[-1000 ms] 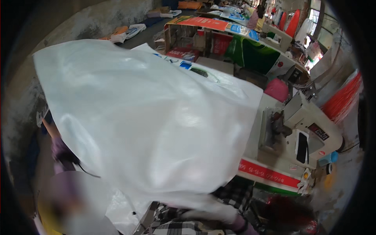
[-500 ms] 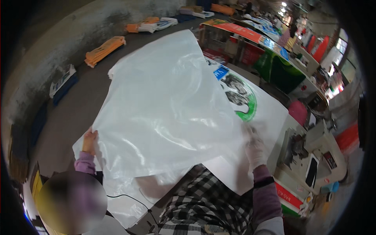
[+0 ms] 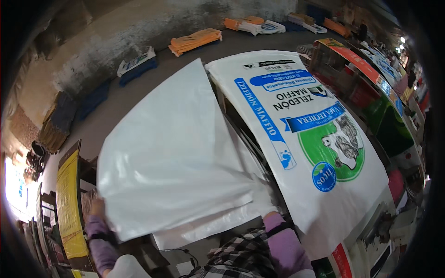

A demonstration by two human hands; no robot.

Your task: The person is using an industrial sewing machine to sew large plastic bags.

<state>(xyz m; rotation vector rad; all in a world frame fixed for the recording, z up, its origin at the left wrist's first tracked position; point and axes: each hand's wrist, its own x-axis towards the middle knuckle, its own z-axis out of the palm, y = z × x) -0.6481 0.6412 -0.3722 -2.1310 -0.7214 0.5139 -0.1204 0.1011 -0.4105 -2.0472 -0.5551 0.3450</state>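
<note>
A large, glossy, plain white plastic sack (image 3: 162,153) spreads across the middle, lifted and bowed, with another white layer (image 3: 204,229) showing under its near edge. At the sack's lower left edge my left hand (image 3: 96,208) is closed on it, its fingers partly behind the plastic. My right hand (image 3: 266,197), in a white glove, grips the sack's lower right part; its fingers blend into the white and are blurred. Just to the right lies a printed white sack (image 3: 296,162) with blue bands and a green round picture of a cow.
Folded orange sacks (image 3: 194,41) and blue-and-white bundles (image 3: 136,67) lie along the far wall. A yellow panel (image 3: 72,204) stands at the left. Pale machine parts (image 3: 371,236) sit at the lower right, and a red-edged table (image 3: 350,60) stands behind.
Both hands have carried the plain white sack leftward, off the printed sack, which now shows almost whole. The view has turned left.
</note>
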